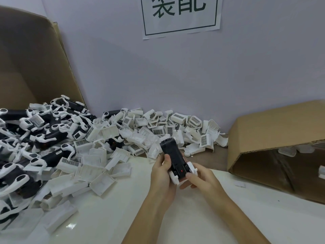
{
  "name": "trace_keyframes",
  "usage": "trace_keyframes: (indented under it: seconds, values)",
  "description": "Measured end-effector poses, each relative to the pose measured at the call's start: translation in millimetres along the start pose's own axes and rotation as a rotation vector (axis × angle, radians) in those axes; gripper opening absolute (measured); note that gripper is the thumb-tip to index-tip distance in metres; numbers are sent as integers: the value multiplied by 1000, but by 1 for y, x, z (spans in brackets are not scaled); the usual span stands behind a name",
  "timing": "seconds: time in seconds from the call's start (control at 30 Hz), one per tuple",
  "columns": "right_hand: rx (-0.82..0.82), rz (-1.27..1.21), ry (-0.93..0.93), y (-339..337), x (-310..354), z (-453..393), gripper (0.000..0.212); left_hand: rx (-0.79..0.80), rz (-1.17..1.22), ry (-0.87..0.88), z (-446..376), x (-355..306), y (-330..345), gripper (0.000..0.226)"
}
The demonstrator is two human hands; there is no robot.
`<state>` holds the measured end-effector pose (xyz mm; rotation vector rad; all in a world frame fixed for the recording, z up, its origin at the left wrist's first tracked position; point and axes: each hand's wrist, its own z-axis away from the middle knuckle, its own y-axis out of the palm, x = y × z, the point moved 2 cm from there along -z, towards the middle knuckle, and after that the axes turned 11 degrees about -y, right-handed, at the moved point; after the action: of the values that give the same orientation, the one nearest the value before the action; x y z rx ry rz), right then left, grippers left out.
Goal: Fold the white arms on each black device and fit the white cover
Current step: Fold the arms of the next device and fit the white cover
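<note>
I hold one black device (173, 154) upright-tilted above the white table, its white arms (191, 167) showing at the near end. My left hand (162, 173) grips its left side, thumb across the black body. My right hand (202, 178) holds the near right end, fingers at a white arm. A heap of black devices with white arms (35, 138) lies at the left. A spread of loose white covers (158, 127) runs along the wall behind.
A tall cardboard box (31, 64) stands at the back left. Another cardboard box (274, 138) lies on its side at the right with a few white pieces inside. A paper sign (181, 14) hangs on the wall. The white table (123, 208) shows bare in front.
</note>
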<state>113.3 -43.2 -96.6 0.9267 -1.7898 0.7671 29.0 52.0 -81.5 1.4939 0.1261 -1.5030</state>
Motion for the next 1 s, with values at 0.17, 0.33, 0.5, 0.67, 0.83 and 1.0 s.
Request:
trace_keyframes:
  seconds: [0.17, 0.33, 0.5, 0.67, 0.83, 1.0]
  values:
    - [-32, 23, 36, 3, -4, -1, 10, -27, -54, 38, -3, 5, 1, 29]
    - [-65, -23, 95, 1, -12, -3, 19, -10, -85, 77, -5, 10, 3, 22]
    - [-52, 15, 101, 0, -16, -3, 28, -1, -55, 77, -7, 9, 2, 26]
    - [-50, 40, 92, 0, -15, -3, 33, -7, -57, 85, -9, 11, 1, 25]
    - [-67, 78, 77, 1, -15, -2, 30, 11, -94, 123, -11, 13, 1, 21]
    - [-69, 87, 66, 1, -14, -1, 28, -6, -156, 194, -13, 14, 0, 20]
